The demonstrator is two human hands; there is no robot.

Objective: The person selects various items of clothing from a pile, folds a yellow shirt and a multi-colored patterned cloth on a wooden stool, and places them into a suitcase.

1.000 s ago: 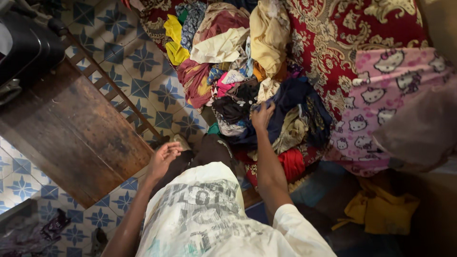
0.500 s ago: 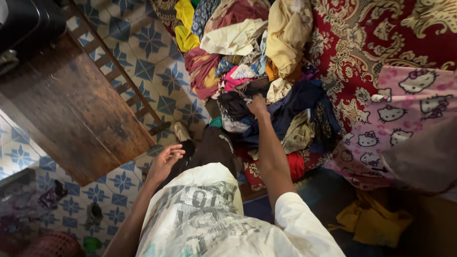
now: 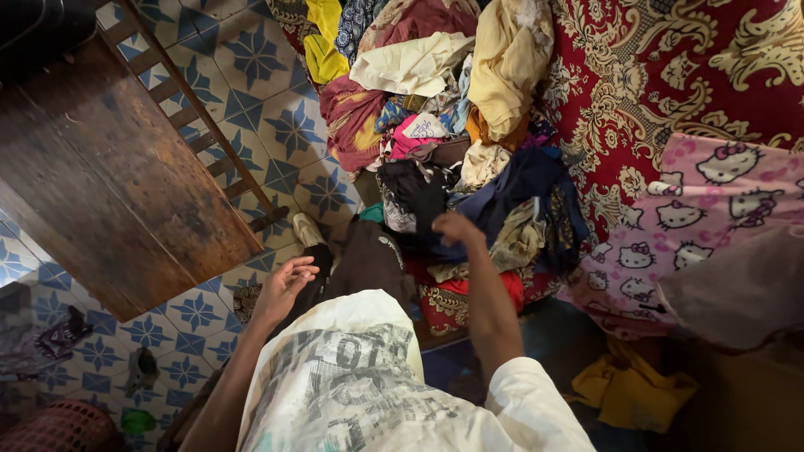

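A heap of mixed clothes lies on a bed with a red and gold patterned cover. My right hand is closed at the near edge of the heap, gripping a black garment beside a navy one. My left hand hovers lower left with fingers apart and nothing in it, just above my dark trousers. My white printed shirt fills the bottom of the view.
A dark wooden table stands at the left over a blue patterned tile floor. A pink cloth with cartoon cats lies on the bed's right. A yellow cloth is on the floor, a red basket at bottom left.
My right hand reached deeper into the heap, closed on the black garment, then drew back toward me. The left hand stayed almost still. The view shifted slightly.
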